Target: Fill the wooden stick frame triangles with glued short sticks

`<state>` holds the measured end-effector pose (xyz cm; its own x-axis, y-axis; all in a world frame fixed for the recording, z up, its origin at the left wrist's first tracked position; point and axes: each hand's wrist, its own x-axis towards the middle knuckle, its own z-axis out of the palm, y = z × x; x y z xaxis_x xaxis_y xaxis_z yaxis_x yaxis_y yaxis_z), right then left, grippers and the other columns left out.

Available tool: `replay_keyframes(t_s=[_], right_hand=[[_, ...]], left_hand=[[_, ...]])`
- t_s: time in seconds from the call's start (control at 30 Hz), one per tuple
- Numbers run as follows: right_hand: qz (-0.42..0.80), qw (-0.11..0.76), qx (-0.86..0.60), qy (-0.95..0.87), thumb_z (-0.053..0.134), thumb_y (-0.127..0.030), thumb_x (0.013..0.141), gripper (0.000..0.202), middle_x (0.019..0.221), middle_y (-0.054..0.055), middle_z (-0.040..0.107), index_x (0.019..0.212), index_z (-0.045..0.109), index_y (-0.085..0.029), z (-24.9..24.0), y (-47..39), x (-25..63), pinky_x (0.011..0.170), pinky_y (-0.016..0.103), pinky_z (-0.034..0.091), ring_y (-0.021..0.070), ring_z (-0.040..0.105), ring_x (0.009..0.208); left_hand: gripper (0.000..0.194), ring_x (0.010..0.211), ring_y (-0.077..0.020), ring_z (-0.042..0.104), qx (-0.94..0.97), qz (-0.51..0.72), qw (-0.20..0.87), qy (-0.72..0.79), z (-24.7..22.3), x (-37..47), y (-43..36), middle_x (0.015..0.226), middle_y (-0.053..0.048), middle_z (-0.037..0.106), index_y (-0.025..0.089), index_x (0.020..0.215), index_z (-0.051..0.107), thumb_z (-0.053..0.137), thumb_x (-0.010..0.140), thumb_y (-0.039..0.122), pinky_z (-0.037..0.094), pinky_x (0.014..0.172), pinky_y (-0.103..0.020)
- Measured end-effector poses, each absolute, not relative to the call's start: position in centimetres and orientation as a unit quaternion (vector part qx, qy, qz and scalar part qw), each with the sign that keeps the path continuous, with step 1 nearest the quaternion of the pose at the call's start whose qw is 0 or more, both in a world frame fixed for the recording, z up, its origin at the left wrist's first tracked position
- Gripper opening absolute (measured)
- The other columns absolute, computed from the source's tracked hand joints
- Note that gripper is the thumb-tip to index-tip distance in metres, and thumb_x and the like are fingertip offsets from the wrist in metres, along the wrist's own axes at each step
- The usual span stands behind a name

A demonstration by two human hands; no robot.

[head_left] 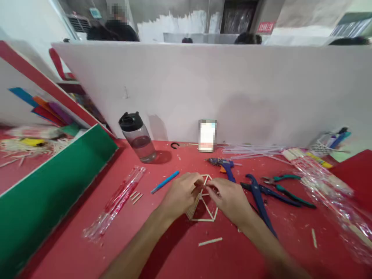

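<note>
A small frame of pale wooden sticks (203, 220), shaped like a spoked polygon, lies on the red table between my hands. My left hand (181, 192) is closed over its left side, thumb and fingertips pinched near the frame's upper middle. From the other side my right hand (229, 195) also pinches, its fingertips meeting those of the left. Anything between the fingertips is hidden. Closely set sticks show below my left hand. A loose wooden stick (210, 241) rests in front of the frame.
Behind my right hand lies a blue glue gun (223, 162). To the right are blue-handled cutters (258, 201), green-handled pliers (287, 182) and bagged sticks (322, 182). A blue pen (165, 182), plastic packets (119, 201) and a water bottle (138, 137) are left; a white partition (180, 85) stands behind.
</note>
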<state>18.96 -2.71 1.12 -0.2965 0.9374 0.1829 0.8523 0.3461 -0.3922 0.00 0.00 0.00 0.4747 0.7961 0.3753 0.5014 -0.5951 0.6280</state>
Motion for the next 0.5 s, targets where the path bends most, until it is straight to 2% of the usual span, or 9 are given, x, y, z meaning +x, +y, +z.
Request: replay_keyframes(t_s=[0.3,0.4,0.5], right_hand=[[0.107,0.243,-0.546,-0.795,0.054,-0.028,0.099,0.017,0.091,0.003,0.076,0.095,0.069,-0.021,0.36,-2.53,19.92,0.071,0.028,0.046,0.0199,0.071,0.082],[0.100,0.247,-0.536,-0.801,0.053,-0.029,0.100,0.018,0.091,0.004,0.076,0.096,0.069,-0.021,0.25,-2.57,19.49,0.071,0.028,0.046,0.0197,0.070,0.082],[0.096,0.245,-0.538,-0.801,0.054,-0.028,0.100,0.016,0.090,0.003,0.075,0.095,0.069,-0.021,0.20,-2.57,18.98,0.070,0.028,0.045,0.0192,0.070,0.081]], left_hand=[[0.006,0.086,-0.0183,0.065,0.815,0.296,0.253,0.429,1.05,-0.74,-0.18,0.093,-0.001,0.072,0.023,0.098,0.062,0.056,0.096,0.022,0.048,0.076,-0.030],[0.013,0.088,-0.0189,0.065,0.830,0.280,0.259,0.406,0.85,-0.88,0.05,0.095,-0.002,0.073,0.023,0.100,0.064,0.054,0.099,0.030,0.048,0.078,-0.030],[0.013,0.087,-0.0187,0.064,0.842,0.271,0.249,0.394,0.59,-1.06,0.17,0.094,-0.002,0.072,0.022,0.098,0.064,0.051,0.100,0.026,0.048,0.077,-0.030]])
